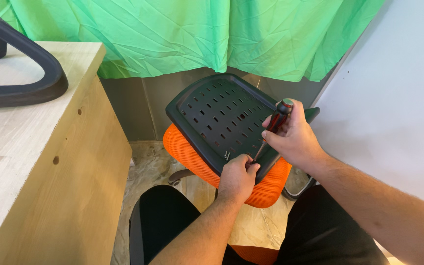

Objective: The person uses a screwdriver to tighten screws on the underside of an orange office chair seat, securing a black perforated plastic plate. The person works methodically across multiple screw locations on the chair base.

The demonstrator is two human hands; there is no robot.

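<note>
An orange cushioned chair seat (271, 189) lies upside down and tilted, its black slotted plastic underside (222, 115) facing me. My right hand (293, 135) grips a screwdriver (273, 125) with a red and black handle, its shaft angled down to the seat's near edge. My left hand (238, 176) pinches at the tip of the shaft, fingers closed on the spot where it meets the black panel. Whatever is under the fingertips is hidden.
A light wooden desk (35, 162) stands at the left with a black curved chair armrest (30, 78) lying on top. Green cloth (197, 34) hangs behind. A white panel (398, 108) rises at the right. My legs in black trousers (172, 221) are below, over a stone tile floor (148, 172).
</note>
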